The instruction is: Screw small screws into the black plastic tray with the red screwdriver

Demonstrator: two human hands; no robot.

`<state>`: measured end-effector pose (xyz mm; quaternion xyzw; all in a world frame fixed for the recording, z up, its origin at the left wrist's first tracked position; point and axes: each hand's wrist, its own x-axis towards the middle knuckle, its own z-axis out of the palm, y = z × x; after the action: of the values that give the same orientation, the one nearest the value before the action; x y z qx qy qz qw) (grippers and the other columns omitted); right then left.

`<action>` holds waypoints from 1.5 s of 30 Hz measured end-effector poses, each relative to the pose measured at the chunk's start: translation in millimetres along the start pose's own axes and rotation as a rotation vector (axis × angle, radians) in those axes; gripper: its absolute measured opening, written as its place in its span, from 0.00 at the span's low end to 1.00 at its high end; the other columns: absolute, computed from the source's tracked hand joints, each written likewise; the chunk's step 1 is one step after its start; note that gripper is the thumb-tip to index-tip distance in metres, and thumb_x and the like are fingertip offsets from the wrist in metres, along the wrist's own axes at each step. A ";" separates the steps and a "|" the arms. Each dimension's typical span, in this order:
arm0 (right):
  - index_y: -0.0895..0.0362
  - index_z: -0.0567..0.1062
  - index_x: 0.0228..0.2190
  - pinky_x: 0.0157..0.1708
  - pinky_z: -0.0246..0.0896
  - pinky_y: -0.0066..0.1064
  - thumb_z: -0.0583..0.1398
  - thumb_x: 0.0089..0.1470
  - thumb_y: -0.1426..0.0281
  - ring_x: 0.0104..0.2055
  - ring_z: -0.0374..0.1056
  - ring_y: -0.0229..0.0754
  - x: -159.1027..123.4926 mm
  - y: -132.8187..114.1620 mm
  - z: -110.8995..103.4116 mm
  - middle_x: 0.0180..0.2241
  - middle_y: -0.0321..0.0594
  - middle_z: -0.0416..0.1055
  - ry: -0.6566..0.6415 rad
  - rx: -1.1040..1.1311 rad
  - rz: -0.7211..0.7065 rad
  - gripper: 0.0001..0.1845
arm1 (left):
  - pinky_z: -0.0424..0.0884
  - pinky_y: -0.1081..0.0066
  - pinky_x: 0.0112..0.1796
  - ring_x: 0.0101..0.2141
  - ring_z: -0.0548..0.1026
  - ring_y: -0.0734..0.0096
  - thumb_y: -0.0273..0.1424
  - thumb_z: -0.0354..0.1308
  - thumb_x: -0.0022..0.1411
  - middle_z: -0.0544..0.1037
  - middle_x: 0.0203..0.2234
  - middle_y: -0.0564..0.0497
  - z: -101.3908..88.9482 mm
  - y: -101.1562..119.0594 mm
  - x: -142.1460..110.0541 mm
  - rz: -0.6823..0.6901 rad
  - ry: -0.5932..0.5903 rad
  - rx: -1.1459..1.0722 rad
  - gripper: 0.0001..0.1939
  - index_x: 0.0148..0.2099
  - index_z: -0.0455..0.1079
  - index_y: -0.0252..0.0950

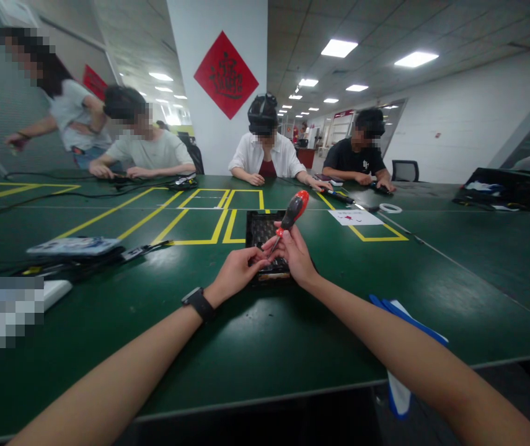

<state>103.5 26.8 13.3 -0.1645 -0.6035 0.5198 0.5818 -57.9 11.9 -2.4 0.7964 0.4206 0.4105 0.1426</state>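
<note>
By the near edge of the green table (227, 359), a blue-and-white piece (411, 323) is lying partly hidden behind the person's right forearm. A dark watch (198, 303) is circling the left wrist. The left hand (239, 269) is bending its fingers in close to the lower end of a screwdriver (296, 209); from here I cannot tell whether they are pinching the shaft or something small beside it. The right hand (298, 257) is grasping the screwdriver near its red collar, the red-and-black handle tilting up to the right and the shaft slanting down to the left. Both hands are working at a black case (271, 280), which is sitting on the table straight ahead of the person, partly covered by the fingers.

Off to the left, a pale flat object (74, 246) is resting beside dark cables. Beyond the case, yellow tape (190, 242) is marking out rectangles, and to the right a white sheet (355, 217) is lying near a white ring (390, 209). Across the table, people in a white shirt (243, 155) and a black shirt (346, 162) are sitting. Behind them, a red diamond (226, 74) is hanging on a white pillar (250, 37).
</note>
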 end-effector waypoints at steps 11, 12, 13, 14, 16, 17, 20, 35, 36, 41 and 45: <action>0.55 0.61 0.43 0.22 0.64 0.25 0.54 0.56 0.60 0.24 0.67 0.34 2.6 -1.0 -0.8 0.25 0.34 0.71 0.031 -0.002 0.034 0.16 | 0.63 0.74 0.29 0.27 0.69 0.74 0.40 0.58 0.55 0.74 0.26 0.52 1.1 5.2 0.3 -0.005 -0.016 -0.049 0.13 0.32 0.69 0.33; 0.55 0.61 0.44 0.23 0.64 0.25 0.54 0.56 0.60 0.24 0.68 0.34 2.4 -1.1 -0.8 0.26 0.35 0.71 0.024 -0.001 0.037 0.17 | 0.63 0.75 0.29 0.26 0.68 0.74 0.41 0.59 0.54 0.74 0.25 0.53 1.3 4.3 0.3 -0.018 -0.009 -0.044 0.14 0.32 0.69 0.33; 0.55 0.61 0.44 0.24 0.65 0.25 0.54 0.56 0.60 0.24 0.68 0.34 2.1 -1.3 -0.9 0.26 0.35 0.71 0.014 0.003 0.041 0.17 | 0.63 0.74 0.29 0.26 0.68 0.74 0.41 0.58 0.54 0.74 0.25 0.52 1.3 3.0 0.4 -0.025 -0.008 -0.043 0.14 0.31 0.69 0.33; 0.55 0.61 0.45 0.24 0.65 0.26 0.53 0.56 0.60 0.25 0.68 0.34 2.0 -1.3 -1.2 0.26 0.35 0.71 0.003 0.011 0.047 0.17 | 0.63 0.74 0.29 0.26 0.69 0.74 0.41 0.57 0.55 0.74 0.25 0.52 1.1 1.5 0.6 -0.023 -0.015 -0.046 0.14 0.32 0.69 0.32; 0.55 0.61 0.47 0.25 0.66 0.26 0.51 0.57 0.59 0.26 0.69 0.34 2.1 -1.1 -2.2 0.26 0.36 0.71 -0.015 0.036 0.063 0.18 | 0.64 0.73 0.32 0.28 0.70 0.72 0.39 0.55 0.58 0.75 0.27 0.50 0.4 -1.4 1.1 0.000 -0.037 -0.054 0.14 0.34 0.71 0.32; 0.55 0.61 0.47 0.25 0.66 0.27 0.51 0.58 0.59 0.26 0.69 0.35 2.3 -0.9 -2.8 0.26 0.36 0.71 -0.019 0.050 0.073 0.19 | 0.64 0.72 0.33 0.29 0.70 0.72 0.38 0.53 0.59 0.76 0.28 0.49 -0.1 -2.4 1.4 0.016 -0.048 -0.058 0.13 0.34 0.71 0.32; 0.56 0.61 0.48 0.25 0.66 0.27 0.50 0.58 0.59 0.26 0.69 0.35 3.6 0.1 -4.4 0.26 0.36 0.71 -0.006 0.075 0.092 0.19 | 0.65 0.72 0.34 0.30 0.71 0.71 0.37 0.51 0.61 0.76 0.30 0.49 -0.7 -2.4 1.4 0.041 -0.063 -0.062 0.13 0.36 0.72 0.33; 0.54 0.60 0.49 0.28 0.68 0.30 0.49 0.59 0.58 0.29 0.70 0.36 2.0 2.0 -4.1 0.28 0.37 0.70 -0.087 0.099 0.078 0.20 | 0.62 0.75 0.29 0.26 0.67 0.75 0.39 0.54 0.58 0.73 0.24 0.52 1.0 -1.1 0.8 -0.035 -0.029 -0.050 0.14 0.33 0.70 0.32; 0.54 0.60 0.50 0.29 0.68 0.30 0.49 0.59 0.58 0.29 0.70 0.37 2.0 2.9 -4.4 0.28 0.37 0.70 -0.086 0.105 0.079 0.20 | 0.62 0.74 0.30 0.27 0.68 0.74 0.38 0.53 0.59 0.74 0.26 0.52 0.9 -2.2 1.1 -0.025 -0.054 -0.060 0.14 0.33 0.70 0.32; 0.53 0.59 0.50 0.28 0.68 0.29 0.50 0.58 0.59 0.29 0.70 0.36 3.1 5.7 -5.8 0.28 0.36 0.70 -0.070 0.091 0.071 0.20 | 0.62 0.74 0.31 0.28 0.68 0.73 0.38 0.49 0.62 0.74 0.27 0.52 0.7 2.2 0.7 -0.006 -0.090 -0.067 0.15 0.35 0.70 0.33; 0.53 0.60 0.46 0.24 0.66 0.26 0.51 0.57 0.58 0.26 0.69 0.34 3.9 3.4 -5.0 0.26 0.33 0.69 -0.063 0.074 0.069 0.18 | 0.59 0.76 0.27 0.24 0.64 0.76 0.41 0.55 0.56 0.69 0.23 0.56 1.3 8.6 -0.1 -0.038 -0.023 -0.028 0.13 0.33 0.66 0.34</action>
<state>105.4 33.5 11.5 -0.1472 -0.5960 0.5662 0.5500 -52.1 6.8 1.6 0.7911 0.4281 0.4041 0.1662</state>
